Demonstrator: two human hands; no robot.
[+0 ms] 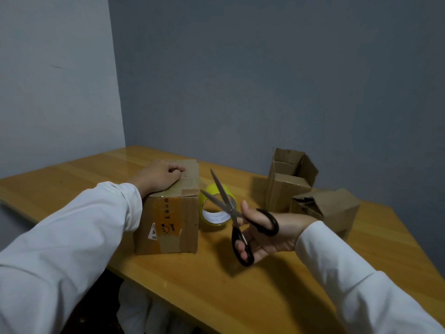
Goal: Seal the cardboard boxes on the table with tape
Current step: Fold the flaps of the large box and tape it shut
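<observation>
Head view: three cardboard boxes stand on the bench. The near box reads "NICE" by a drawn smiley. The left hand presses its taped top, fingers curled. The right hand grips open scissors over one tape roll just beside the box.

Glossy wooden table; matt cardboard box; metal-bladed, black-handled scissors.

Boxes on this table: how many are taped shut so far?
None finished yet, it seems. The left hand presses tape on the closed box; the right hand holds open scissors by the tape roll. The upright box stands open; the tipped box looks unsealed.
</observation>
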